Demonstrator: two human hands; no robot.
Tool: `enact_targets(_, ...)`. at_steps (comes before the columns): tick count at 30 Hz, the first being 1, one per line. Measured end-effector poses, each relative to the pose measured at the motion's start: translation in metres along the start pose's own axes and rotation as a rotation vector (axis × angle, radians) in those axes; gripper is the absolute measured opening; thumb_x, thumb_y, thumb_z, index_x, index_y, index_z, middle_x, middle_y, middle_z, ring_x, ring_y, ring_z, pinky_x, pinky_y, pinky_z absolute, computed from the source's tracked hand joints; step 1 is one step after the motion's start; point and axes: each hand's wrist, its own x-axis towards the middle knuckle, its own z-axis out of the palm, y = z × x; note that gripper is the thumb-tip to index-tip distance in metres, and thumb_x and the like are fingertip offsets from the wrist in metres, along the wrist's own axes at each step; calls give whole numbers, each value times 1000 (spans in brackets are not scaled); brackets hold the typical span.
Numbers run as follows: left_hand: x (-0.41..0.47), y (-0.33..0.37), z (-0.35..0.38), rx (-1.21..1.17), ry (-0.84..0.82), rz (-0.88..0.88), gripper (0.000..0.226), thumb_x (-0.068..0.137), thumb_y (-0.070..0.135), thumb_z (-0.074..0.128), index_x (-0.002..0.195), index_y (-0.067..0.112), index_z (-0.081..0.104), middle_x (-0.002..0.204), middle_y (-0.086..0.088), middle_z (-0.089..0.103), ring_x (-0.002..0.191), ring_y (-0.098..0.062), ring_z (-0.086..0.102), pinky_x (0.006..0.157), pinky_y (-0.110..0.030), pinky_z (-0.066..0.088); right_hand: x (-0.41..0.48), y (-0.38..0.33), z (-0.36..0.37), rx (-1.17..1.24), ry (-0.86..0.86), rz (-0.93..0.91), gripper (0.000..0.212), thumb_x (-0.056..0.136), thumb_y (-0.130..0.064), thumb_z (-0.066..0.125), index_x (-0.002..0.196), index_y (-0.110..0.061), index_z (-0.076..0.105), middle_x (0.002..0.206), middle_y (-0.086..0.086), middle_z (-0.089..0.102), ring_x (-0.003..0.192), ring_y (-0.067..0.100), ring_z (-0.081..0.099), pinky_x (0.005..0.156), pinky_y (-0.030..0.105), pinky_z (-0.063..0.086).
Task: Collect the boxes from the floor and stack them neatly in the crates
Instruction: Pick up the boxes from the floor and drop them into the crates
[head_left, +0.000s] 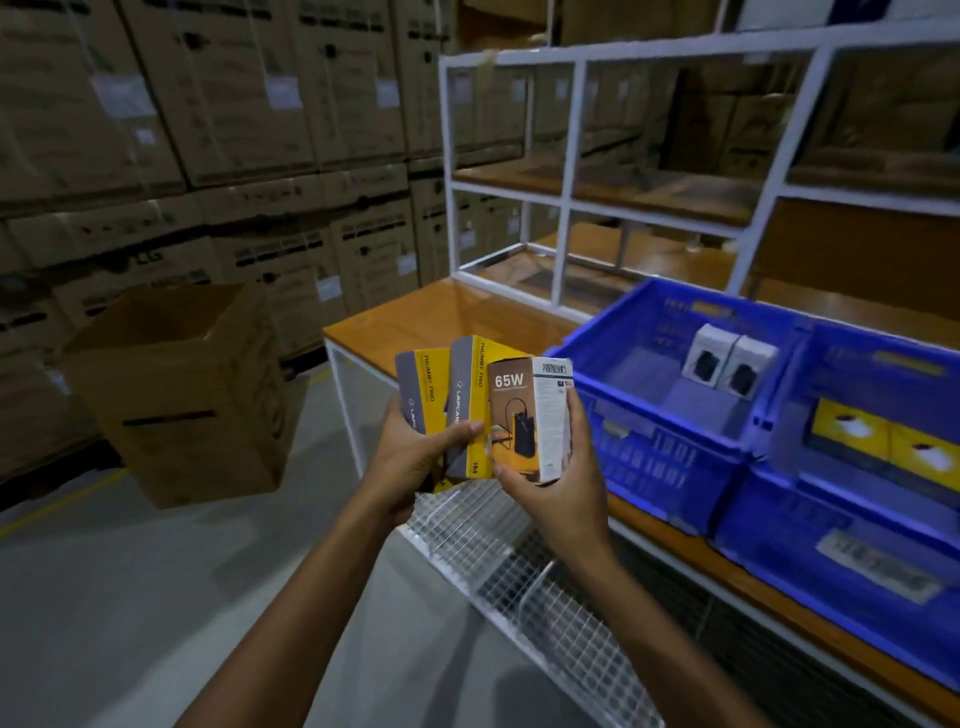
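Note:
My left hand (415, 457) grips two yellow-and-grey boxes (457, 395) fanned upright, thumb across their fronts. My right hand (556, 483) holds a brown-and-white 65W charger box (524, 415) from below and the right side, touching the yellow boxes. All three are in the air left of a blue crate (623, 374) on the table, which holds two small white boxes (730, 364) at its far side. A second blue crate (779, 530) to the right holds yellow boxes (878, 441).
The crates sit on an orange-topped table (415, 322) with a white frame and white shelving (566, 171) behind. A white wire-mesh tray (519, 571) lies below my hands. An open cardboard carton (182, 395) stands on the grey floor at left, before stacked cartons (208, 130).

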Motion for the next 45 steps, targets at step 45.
enact_targets(45,284,-31,255,-28,-469,-66,42,74,8,83,107,15,58,101,-13,73,86,-28,73,73,-50,61,229,113,-177,5,563,493,64,90,-45,67,143,-15,47,147,5,46,129,29,50,94,43,48)
